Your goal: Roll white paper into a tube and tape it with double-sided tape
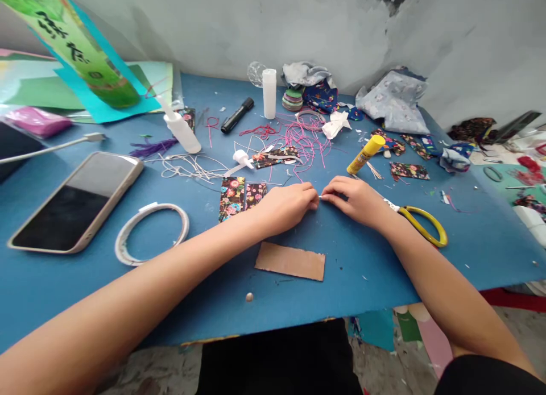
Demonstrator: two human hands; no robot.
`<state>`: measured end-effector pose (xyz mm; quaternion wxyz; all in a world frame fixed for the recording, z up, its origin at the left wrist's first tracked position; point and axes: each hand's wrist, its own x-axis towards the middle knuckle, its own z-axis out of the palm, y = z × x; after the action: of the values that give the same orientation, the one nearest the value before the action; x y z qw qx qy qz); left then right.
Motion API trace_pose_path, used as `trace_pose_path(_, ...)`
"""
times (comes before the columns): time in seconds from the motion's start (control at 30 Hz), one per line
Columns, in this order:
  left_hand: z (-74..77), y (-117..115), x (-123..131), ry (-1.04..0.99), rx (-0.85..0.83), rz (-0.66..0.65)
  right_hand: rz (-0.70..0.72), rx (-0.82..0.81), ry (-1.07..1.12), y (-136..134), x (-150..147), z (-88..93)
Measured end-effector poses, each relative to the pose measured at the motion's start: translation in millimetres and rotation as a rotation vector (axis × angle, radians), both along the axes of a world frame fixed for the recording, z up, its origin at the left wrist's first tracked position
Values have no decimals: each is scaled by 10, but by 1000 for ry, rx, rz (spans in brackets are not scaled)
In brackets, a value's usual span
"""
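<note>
My left hand (292,206) and my right hand (352,199) meet near the middle of the table, fingertips pinched close together. Between them shows a tiny white piece, too small to name; the right fingertips close on it. What the left fingers hold, if anything, is hidden. Below the hands lies a brown cardboard rectangle (290,261). Two floral fabric pieces (232,197) lie beside my left forearm, which partly covers them. Scissors with yellow handles (424,224) rest by my right wrist, their blades mostly hidden. A yellow glue stick (365,155) stands tilted beyond my right hand.
A phone (77,204) and a roll of white tape (123,244) lie at left. White bottles (269,94), a black marker (237,116), pink cords (301,139) and fabric bundles (392,102) spread along the back. A small round bead (249,297) sits near the front edge.
</note>
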<state>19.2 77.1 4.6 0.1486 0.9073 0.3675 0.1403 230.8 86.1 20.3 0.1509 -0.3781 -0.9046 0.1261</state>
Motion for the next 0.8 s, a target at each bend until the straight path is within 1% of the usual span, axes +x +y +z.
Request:
trace_pose_path(0.2, 64, 112, -90, -339, -270, 82, -22, -13, 3, -33, 0, 26)
trace_pose_path(0.33, 90, 164, -131, -483, -338, 129, -30, -4, -9, -46, 9, 46)
trace_pose_path(0.43, 118, 213, -181, -583, -370, 215, -28, -10, -15, -61, 2, 64)
trace_pose_path(0.5, 145, 247, -219, -611, -373, 290, -11, -14, -8, -73, -11, 67)
trace_pose_path(0.6, 178, 285, -255, -617, -300, 374, 39, -32, 17, -87, -36, 51)
trace_pose_path(0.7, 177, 306, -262, -578, -209, 390, 72, -40, 30, -96, -64, 26)
trace_pose_path(0.8, 149, 316, -272, -499, -152, 363, 52, -4, 38, -104, -83, 20)
